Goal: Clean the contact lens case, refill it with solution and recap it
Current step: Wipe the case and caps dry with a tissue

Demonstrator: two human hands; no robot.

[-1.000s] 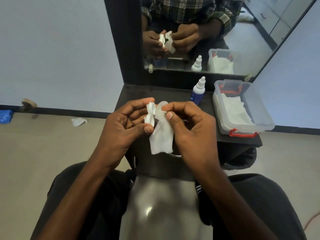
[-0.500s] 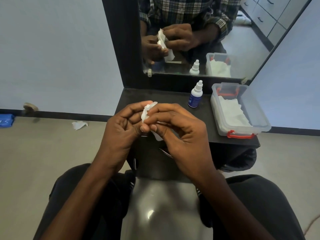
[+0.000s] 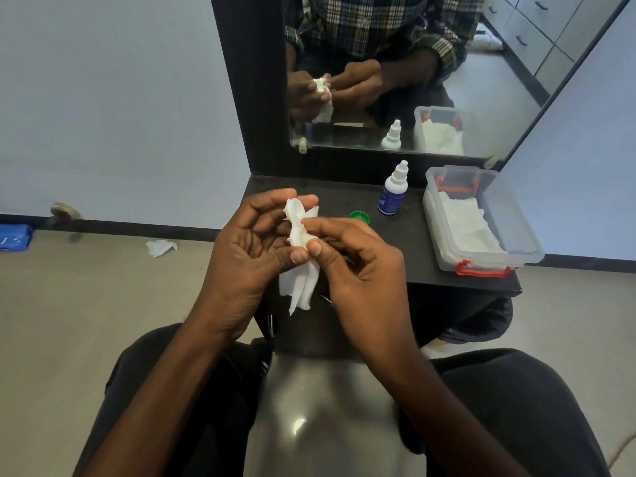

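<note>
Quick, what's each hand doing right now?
Left hand: holds the white lens case, tissue-wrapped.
Right hand: pinches the tissue against the case.

Two bare hands, the left hand point(image 3: 253, 249) and the right hand point(image 3: 361, 273); one crumpled white tissue point(image 3: 298, 270) between them (whatever it wraps cannot be counted); one small white dropper bottle with a blue label point(image 3: 393, 194) on the black desk point(image 3: 409, 242); one round green screw cap point(image 3: 359, 216) beside it; one clear plastic box with red clips point(image 3: 481, 218), holding white tissues too bunched to number; one scrap of white paper point(image 3: 161, 247) on the floor; one blue object point(image 3: 13, 237) at the left edge; one wall mirror point(image 3: 430, 74).
</note>
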